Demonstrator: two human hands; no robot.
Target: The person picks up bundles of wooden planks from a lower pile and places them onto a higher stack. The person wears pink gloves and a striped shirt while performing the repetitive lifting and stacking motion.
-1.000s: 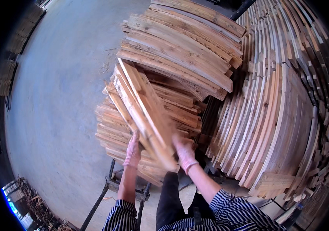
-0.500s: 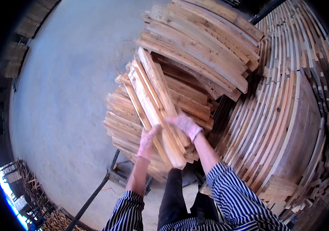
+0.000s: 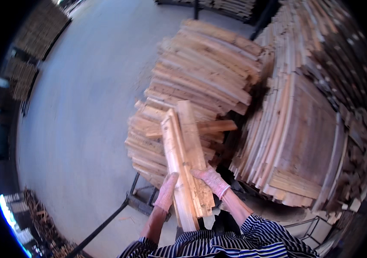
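Note:
Between my two gloved hands is a small bundle of rough wooden boards (image 3: 179,150), its near ends close to my body and its far ends pointing away over a stack. My left hand (image 3: 166,191) grips the bundle's left side, with the fingers hidden under the wood. On the right side my right hand (image 3: 211,180) clasps it, thumb lying over the top boards. Just beyond lies the lower stack of boards (image 3: 142,144), with a single loose board (image 3: 217,126) set across it at an angle.
A taller stack of boards (image 3: 200,64) rises behind the lower one. Long rows of upright boards (image 3: 273,133) line the right. A dark metal cart frame (image 3: 139,203) stands at lower left, its bar slanting over the grey floor (image 3: 80,129). More piled wood (image 3: 22,81) sits far left.
The bundle has come off the lower stack and closer to my body, held in both hands. A crosswise board now shows on the stack. My view has shifted.

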